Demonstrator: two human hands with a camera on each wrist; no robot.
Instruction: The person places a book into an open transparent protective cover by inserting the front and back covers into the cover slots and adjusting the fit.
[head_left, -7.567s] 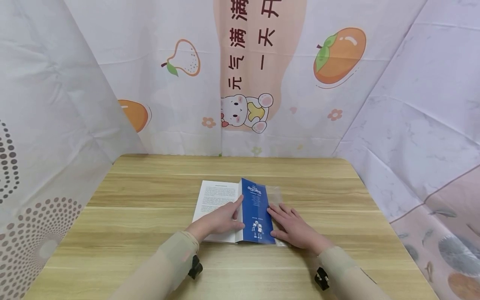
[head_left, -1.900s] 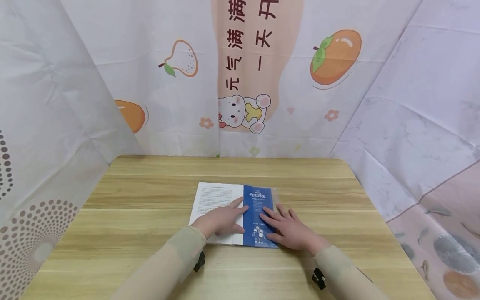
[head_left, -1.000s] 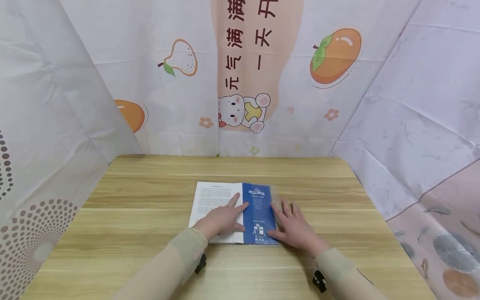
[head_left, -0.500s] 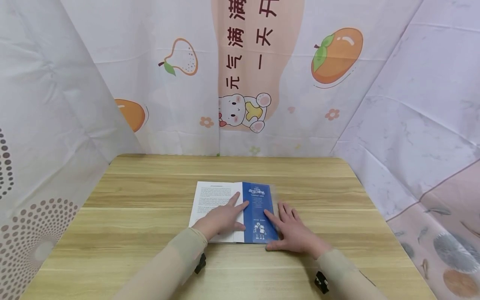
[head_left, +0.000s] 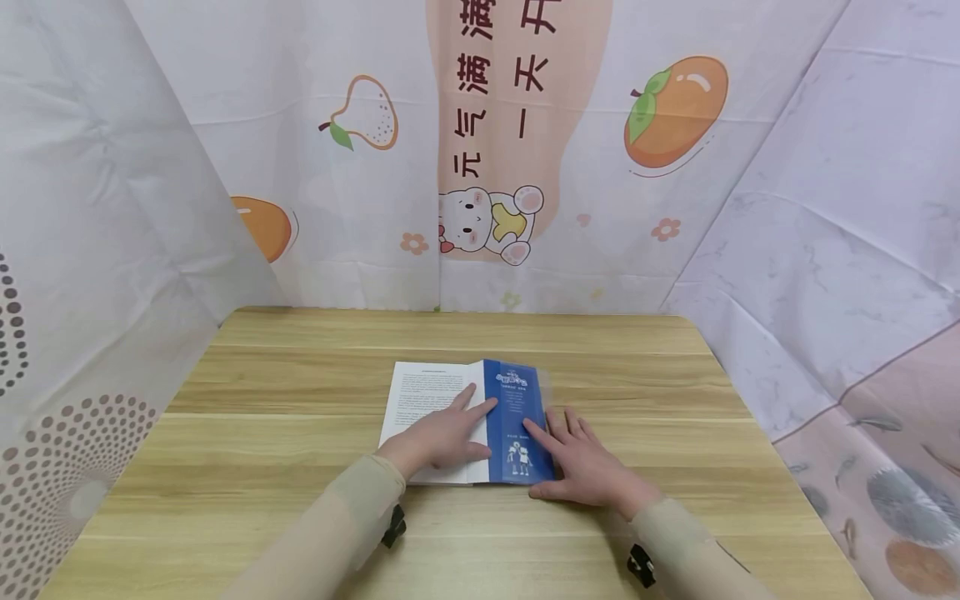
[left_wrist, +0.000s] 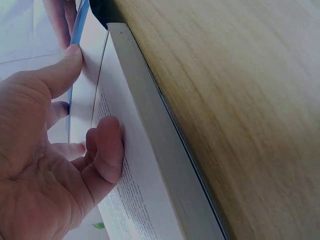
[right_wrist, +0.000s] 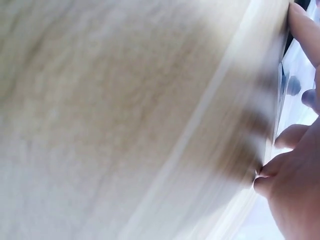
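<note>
Open book (head_left: 450,417) lies mid-table (head_left: 262,500), long axis running away from the person. Left hand (head_left: 442,437) presses flat on the white page; right hand (head_left: 581,467), fingers spread, flattens the blue cover flap (head_left: 517,417) just right of the spine.

Both arms were covered with long sleeves of a thin, pale beige cloth that fitted closely and ended at the wrists. The left sleeve (head_left: 330,533) had soft folds near the cuff, and the right sleeve (head_left: 686,542) looked the same. Under each wrist a small black device was fixed. The left hand (head_left: 438,437) and the right hand (head_left: 588,467) were bare, with short plain nails.
</note>
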